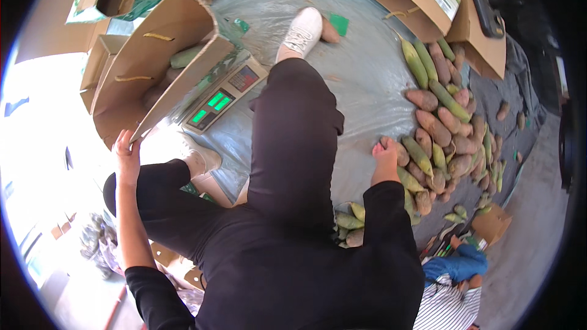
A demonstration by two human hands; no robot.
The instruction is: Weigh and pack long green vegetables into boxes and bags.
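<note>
Open carton (177,21) stands at the left, beyond the person's bent leg, just left of the lit panel of a scale (210,110). The left hand (127,156) has its fingers clamped on the near edge of the carton's rim. The right hand (385,162) is at the left side of the vegetable pile (433,127), fingers curled close together against a reddish root (402,155); whether they grip it, I cannot tell.

If the carton's weight bears on the scale, the left hand's pull on the rim could skew the reading. A hard tug might also bend the cardboard or tip the carton toward the person. Drawing a root out of the pile's left side could set those above it rolling onto the plastic sheet (367,91), and a loose root (331,30) touching the far white shoe (304,27) could roll underfoot.

Counted: one scale; two rope handles (158,36) on the open carton; two white shoes; one loose root and one green scrap (339,24) by the far shoe; two more cartons (403,3) at the far right; one other person (455,269) at the near right. Inside the open carton one green root (185,56) shows, with reddish ones in shadow, perhaps two. The pile holds more than two dozen, overlapping too much for a firm count.
</note>
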